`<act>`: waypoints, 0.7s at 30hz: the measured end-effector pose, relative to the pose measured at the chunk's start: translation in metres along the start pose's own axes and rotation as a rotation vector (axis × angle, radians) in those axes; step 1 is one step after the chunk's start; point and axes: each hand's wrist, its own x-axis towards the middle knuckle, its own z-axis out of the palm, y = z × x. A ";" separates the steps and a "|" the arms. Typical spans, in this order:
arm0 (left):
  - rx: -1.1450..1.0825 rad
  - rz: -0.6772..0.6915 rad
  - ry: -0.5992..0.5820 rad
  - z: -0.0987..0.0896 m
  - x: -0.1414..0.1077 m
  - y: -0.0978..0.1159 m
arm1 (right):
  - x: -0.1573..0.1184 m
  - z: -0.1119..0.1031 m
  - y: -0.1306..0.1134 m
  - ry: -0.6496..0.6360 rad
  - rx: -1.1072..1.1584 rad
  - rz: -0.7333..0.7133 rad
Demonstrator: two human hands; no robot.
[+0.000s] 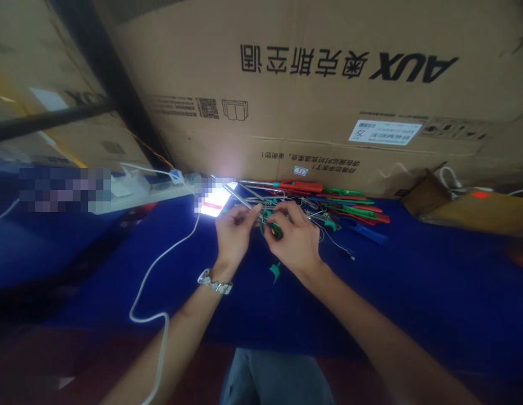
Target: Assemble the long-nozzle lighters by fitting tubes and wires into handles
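Our left fingers point(253, 215) pinch a metal rod point(240, 197); our right fingers point(292, 211) grip a green piece point(275, 230). Large carton point(295, 126) behind; contents hidden.

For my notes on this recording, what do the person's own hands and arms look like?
Two ungloved hands, left and right, with forearms uncovered as far as they show. The left wrist wears a silver-coloured watch with a link band; the right wrist has nothing on it.

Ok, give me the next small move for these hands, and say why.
I'd probably steady the rod with the left hand while the right hand adjusts the green part: the left fingertips pinch at the rod, and the right fingers curl round that part close by.
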 end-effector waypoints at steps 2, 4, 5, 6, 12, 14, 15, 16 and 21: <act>0.001 0.001 0.006 0.000 0.001 -0.001 | 0.000 0.000 0.000 0.000 0.007 -0.018; 0.004 -0.008 0.005 -0.001 0.001 -0.002 | 0.000 0.000 0.000 0.004 0.010 -0.020; 0.008 -0.013 0.003 -0.001 0.002 -0.003 | -0.001 0.000 0.000 0.003 0.013 -0.018; 0.012 -0.017 0.003 -0.002 0.002 -0.003 | -0.001 0.000 0.000 0.004 0.019 -0.015; 0.022 -0.016 0.001 -0.003 0.003 -0.003 | 0.001 -0.003 0.002 0.006 0.046 0.051; 0.017 -0.024 0.004 -0.003 0.002 -0.002 | 0.002 -0.004 0.003 0.006 0.045 0.073; 0.018 -0.024 0.004 -0.003 0.002 -0.002 | 0.002 -0.005 0.003 0.004 0.045 0.081; 0.023 -0.024 0.004 -0.002 0.002 -0.002 | 0.003 -0.005 0.003 -0.002 0.042 0.090; 0.038 -0.013 0.009 -0.002 0.003 -0.005 | 0.006 -0.008 0.002 -0.060 0.013 0.119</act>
